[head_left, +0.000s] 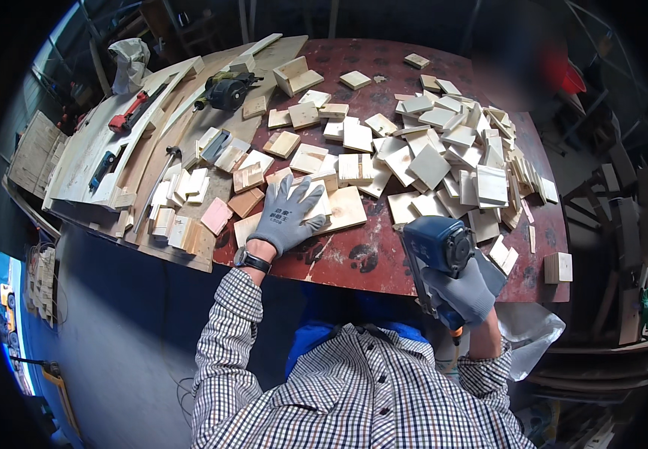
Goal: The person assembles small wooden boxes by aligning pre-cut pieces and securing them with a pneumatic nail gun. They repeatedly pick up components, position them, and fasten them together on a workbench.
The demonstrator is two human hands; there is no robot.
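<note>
In a grey work glove, my left hand (288,217) lies with its fingers spread over small wooden pieces near the table's front edge. A pale square wood block (345,209) shows just right of its fingers, and a reddish-brown block (246,203) touches its left side. The glove hides part of the wood beneath. My right hand (467,290), also gloved, is wrapped round the handle of a blue nail gun (437,243). An air hose (456,338) hangs from the handle's lower end. The gun is held over the front edge of the red table, right of my left hand.
A large heap of wooden blocks (429,168) covers the middle and right of the red tabletop (369,262). On boards at the left lie a black-and-yellow power tool (228,90) and a red tool (128,114). One block (558,267) stands at the right front corner.
</note>
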